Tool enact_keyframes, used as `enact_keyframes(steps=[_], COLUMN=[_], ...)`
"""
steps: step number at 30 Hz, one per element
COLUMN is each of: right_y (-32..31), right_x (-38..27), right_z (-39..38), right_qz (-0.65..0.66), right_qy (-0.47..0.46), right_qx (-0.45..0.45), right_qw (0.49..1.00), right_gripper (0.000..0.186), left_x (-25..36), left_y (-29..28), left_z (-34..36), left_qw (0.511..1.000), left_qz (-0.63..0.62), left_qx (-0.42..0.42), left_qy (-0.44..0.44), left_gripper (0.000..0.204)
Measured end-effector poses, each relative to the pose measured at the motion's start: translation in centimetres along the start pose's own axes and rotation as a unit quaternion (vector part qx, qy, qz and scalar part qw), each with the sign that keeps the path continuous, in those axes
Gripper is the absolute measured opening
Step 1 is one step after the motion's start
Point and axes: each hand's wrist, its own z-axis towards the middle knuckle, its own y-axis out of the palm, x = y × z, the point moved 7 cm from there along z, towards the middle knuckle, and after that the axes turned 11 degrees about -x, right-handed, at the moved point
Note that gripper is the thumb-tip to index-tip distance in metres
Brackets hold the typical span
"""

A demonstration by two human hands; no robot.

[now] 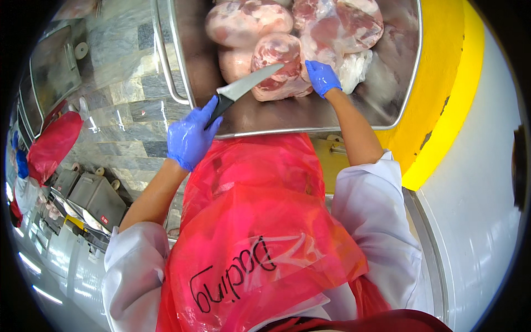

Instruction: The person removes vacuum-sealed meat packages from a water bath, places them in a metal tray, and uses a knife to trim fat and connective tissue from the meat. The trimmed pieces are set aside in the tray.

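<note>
My left hand [191, 135], in a blue glove, is closed around the black handle of a knife [249, 82]. Its broad blade slants up and to the right, with the tip over a raw piece of meat [277, 52]. My right hand [322, 77], gloved in blue too, rests against the right side of that meat; its fingertips are partly hidden, so what they grip cannot be made out. Behind and around lie several more large cuts, among them a pale, fatty one [249, 23] and a redder one [345, 25]. All of them sit in a steel tub [243, 123].
A steel rail handle [168, 61] runs along the tub's left side. To the right stands a yellow curb [428, 105] beside a white wall [487, 182]. At the left are grey tiled floor [116, 83], steel bins [97, 200] and another person in a red apron [55, 145].
</note>
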Motion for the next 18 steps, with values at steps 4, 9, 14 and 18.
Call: enact_keyframes(steps=[4,9,14,18], right_y=[1.3,1.8,6.1,5.6], right_x=[0.9,2.2,5.4,5.2], right_z=[-2.4,-2.0,-1.4,-0.6], right_qz=[0.058,0.204,0.103,0.086], right_qy=[-0.018,0.081,0.041,0.045], right_qx=[0.033,0.014,-0.023,-0.068], right_qw=[0.998,0.976,0.994,0.993], right_gripper=[0.037,0.050,0.053,0.051], left_x=[2.4,4.9,6.7,6.1], left_y=[-0.6,-1.3,-1.5,-1.7], left_z=[2.8,6.8,11.4,12.8], left_qw=[0.999,0.987,0.969,0.965], left_qz=[0.016,0.126,0.202,0.194], left_qx=[-0.035,-0.052,-0.066,-0.042], left_qy=[0.017,0.083,0.124,0.169], left_gripper=[0.048,0.042,0.040,0.038])
